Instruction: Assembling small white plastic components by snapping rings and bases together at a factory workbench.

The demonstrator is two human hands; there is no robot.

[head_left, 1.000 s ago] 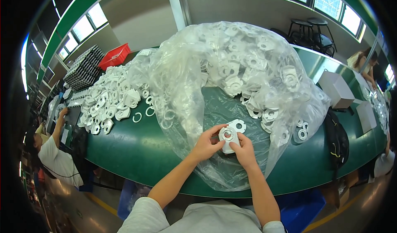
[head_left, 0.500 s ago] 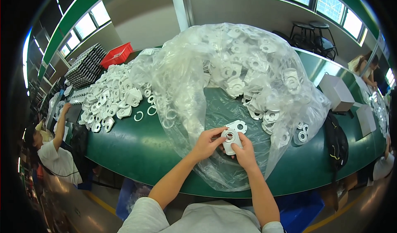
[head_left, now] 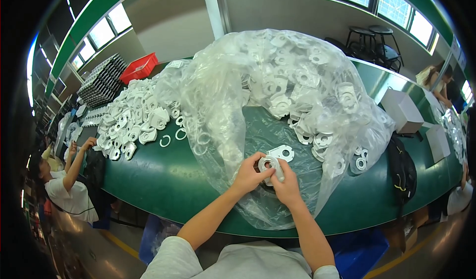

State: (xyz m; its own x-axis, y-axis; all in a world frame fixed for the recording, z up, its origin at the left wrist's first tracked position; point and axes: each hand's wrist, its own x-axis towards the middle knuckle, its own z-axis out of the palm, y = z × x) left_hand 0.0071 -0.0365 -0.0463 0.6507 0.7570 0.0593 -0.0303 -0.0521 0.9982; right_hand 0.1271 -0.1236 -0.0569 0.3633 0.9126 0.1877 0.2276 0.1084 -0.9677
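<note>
My left hand (head_left: 247, 173) and my right hand (head_left: 287, 185) are both closed on one white plastic part with a round ringed hole (head_left: 268, 164). The left fingers and thumb grip its ring side, and the right fingers hold the flatter end. The held part is tilted, and my fingers hide some of it. Just beyond it a second white plate with holes (head_left: 285, 153) lies flat on the clear plastic sheet (head_left: 265, 130). A large clear bag (head_left: 218, 81) full of similar white parts is heaped beyond my hands.
Loose white parts (head_left: 131, 113) are piled left on the green table (head_left: 153, 180). Beyond them stand a red bin (head_left: 139, 68) and stacked trays (head_left: 101, 80). A black bag (head_left: 402, 167) and boxes (head_left: 400, 111) sit right. A co-worker (head_left: 69, 190) reaches toward the left pile.
My hands have shifted slightly left and turned the held part, so its ring now faces more to the left. The co-worker at left has moved a hand toward the pile.
</note>
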